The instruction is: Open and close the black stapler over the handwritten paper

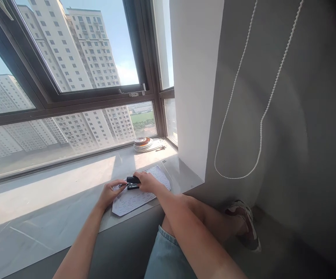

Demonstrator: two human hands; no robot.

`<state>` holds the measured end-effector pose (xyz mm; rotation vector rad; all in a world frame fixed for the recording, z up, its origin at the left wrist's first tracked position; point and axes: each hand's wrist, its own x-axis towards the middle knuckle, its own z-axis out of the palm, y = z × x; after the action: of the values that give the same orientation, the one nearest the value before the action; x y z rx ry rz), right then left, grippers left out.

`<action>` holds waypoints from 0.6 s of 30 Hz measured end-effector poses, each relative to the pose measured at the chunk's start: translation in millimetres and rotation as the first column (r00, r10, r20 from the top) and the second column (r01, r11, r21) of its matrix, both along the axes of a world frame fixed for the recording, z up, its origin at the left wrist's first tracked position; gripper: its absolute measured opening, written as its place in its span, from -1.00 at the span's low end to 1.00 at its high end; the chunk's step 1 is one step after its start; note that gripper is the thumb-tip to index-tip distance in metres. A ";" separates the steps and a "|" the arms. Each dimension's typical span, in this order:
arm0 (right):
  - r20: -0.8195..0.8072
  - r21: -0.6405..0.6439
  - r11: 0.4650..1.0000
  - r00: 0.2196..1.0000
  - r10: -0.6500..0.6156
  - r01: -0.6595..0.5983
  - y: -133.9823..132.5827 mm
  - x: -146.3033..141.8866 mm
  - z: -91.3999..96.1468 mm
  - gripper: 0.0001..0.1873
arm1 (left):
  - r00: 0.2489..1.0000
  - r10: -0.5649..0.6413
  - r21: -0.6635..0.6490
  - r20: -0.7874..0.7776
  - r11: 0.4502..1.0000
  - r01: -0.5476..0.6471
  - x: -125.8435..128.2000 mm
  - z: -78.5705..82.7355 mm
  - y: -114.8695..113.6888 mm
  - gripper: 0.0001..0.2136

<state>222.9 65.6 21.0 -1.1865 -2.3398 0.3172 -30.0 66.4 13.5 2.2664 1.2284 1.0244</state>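
Observation:
A black stapler (133,180) is in my right hand (147,182), its upper and lower arms spread apart, above the printed sheets. My right fingers wrap round its right end. My left hand (110,192) is at the stapler's left end, thumb and fingers pinched by a small shiny metallic part (122,185). Whether that part belongs to the stapler or is a separate piece, I cannot tell. Under both hands the printed sheets of paper (136,200) lie on the window sill, with cut-off corners and lines of text.
The pale window sill (54,193) runs along the dark-framed window (98,101). In the sill's far corner sits a stack of round plate-like things (144,144). A beaded blind cord (237,177) hangs at the right by the grey wall. My bent leg and shoe (247,224) are below.

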 end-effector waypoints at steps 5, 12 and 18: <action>-0.013 0.021 1.000 1.000 0.015 -0.014 -0.7 0.9 0.5 -0.57 | 1.000 0.002 -0.025 -0.021 1.000 -0.002 -3.2 -0.5 2.5 -0.67; 0.007 0.019 1.000 1.000 -0.002 0.002 -1.0 1.7 2.9 -0.58 | 1.000 0.004 -0.059 -0.027 0.998 -0.005 -4.5 -2.4 6.3 -0.65; 0.010 0.020 1.000 1.000 0.011 -0.011 1.1 2.3 3.3 -0.58 | 1.000 0.005 -0.091 -0.014 0.996 -0.006 -3.1 1.1 5.0 -0.63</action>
<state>225.2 66.7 24.3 -1.1685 -2.3533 0.2920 -33.1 71.5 14.6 2.2049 1.2616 0.9364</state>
